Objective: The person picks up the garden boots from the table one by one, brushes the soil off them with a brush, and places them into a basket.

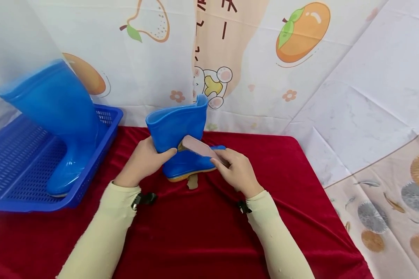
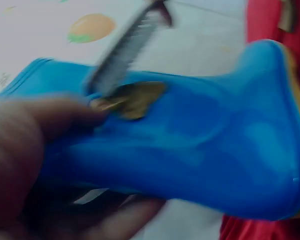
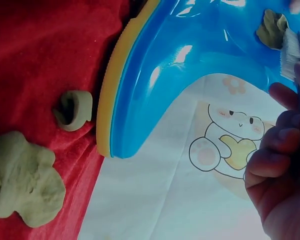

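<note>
A blue rain boot (image 1: 178, 128) with a yellow sole stands out in the middle of the head view, its toe to the right. My left hand (image 1: 143, 161) grips it by the shaft, thumb on the near side. In my right hand (image 1: 239, 170) is a brush (image 1: 199, 147), held by its handle with curled fingers. Its white bristles (image 3: 291, 54) meet or nearly meet a brown, mud-like lump (image 3: 271, 31) stuck to the shaft. The left wrist view, blurred, shows this lump (image 2: 140, 100) close to my left thumb.
On the left, a blue plastic basket (image 1: 116, 116) holds another blue rain boot (image 1: 70, 116). Greenish-brown clay-like pieces, one flat (image 3: 27, 180) and one curled (image 3: 77, 110), lie on the red cloth (image 1: 195, 240). A printed curtain (image 1: 258, 108) hangs behind the table.
</note>
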Motion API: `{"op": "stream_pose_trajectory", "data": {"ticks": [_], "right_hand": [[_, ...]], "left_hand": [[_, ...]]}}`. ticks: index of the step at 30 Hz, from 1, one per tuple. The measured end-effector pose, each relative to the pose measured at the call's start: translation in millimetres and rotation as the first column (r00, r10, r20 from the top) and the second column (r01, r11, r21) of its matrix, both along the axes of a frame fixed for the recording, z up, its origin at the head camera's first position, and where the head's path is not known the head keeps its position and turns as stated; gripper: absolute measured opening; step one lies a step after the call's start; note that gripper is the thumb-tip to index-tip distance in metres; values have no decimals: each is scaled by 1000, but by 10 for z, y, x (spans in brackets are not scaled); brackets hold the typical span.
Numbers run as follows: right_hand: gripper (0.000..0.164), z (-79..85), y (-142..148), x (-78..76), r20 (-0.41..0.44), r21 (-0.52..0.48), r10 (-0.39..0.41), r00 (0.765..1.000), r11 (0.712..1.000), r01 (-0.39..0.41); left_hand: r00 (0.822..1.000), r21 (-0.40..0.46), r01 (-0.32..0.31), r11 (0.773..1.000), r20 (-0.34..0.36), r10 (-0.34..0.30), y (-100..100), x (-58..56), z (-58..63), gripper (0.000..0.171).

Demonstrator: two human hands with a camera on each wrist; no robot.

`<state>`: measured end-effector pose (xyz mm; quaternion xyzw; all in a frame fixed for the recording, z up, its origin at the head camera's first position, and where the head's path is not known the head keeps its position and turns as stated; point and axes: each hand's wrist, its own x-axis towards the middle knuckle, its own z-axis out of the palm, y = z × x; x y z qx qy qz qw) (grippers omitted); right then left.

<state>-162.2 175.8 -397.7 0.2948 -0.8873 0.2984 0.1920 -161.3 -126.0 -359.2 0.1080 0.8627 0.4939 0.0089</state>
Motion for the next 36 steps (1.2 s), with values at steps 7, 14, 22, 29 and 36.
{"op": "stream_pose_trajectory", "data": {"ticks": [7, 14, 22, 29, 36], "right_hand": [[24, 18, 26, 11, -9, -54, 9, 1000, 999, -10], [27, 29, 27, -1, -15, -65, 11, 1000, 998, -12], [31, -13, 18, -23, -14, -3, -8, 1000, 1000, 8], [32, -13, -13, -12, -1, 11, -18, 1000, 1000, 18], [29, -34, -16, -12, -42, -40, -16, 999, 999, 14]], "left_hand": [[971, 66, -81, 995, -222, 94, 145, 40, -29, 30], [954, 82, -144, 986, -253, 160, 175, 91, 42, 33], [985, -1, -58, 998, -163, 57, 72, 34, -10, 52], [958, 165, -43, 985, -273, 87, 34, 19, -23, 47], [955, 179, -108, 978, -255, 152, 53, 30, -16, 42]]}}
